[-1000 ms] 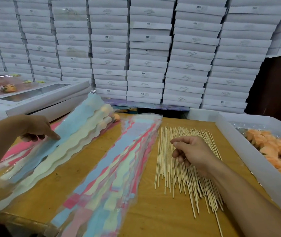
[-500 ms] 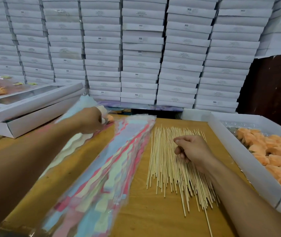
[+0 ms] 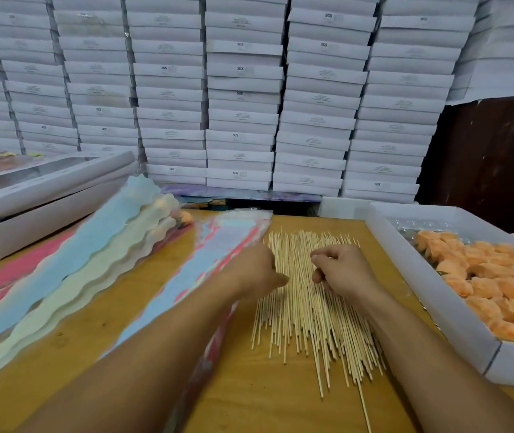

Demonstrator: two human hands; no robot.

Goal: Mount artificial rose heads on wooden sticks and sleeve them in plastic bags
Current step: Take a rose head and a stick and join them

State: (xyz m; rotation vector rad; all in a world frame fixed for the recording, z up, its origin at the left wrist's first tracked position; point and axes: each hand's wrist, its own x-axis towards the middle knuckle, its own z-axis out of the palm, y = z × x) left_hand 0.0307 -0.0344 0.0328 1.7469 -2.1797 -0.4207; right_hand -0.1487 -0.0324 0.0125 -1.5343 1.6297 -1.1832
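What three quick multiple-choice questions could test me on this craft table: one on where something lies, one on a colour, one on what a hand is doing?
1. Where does the pile of wooden sticks lie?
A. in the white tray
B. on the wooden table
C. on the stacked boxes

2. What colour are the rose heads in the white tray?
A. orange
B. purple
C. black

3. What is the right hand doing?
A. lying flat on the tray
B. lifting a box
C. resting curled on the sticks

Answers: 1 B, sticks spread on bare wood; 2 A, peach-orange blooms; 3 C, curled fingers over the pile.
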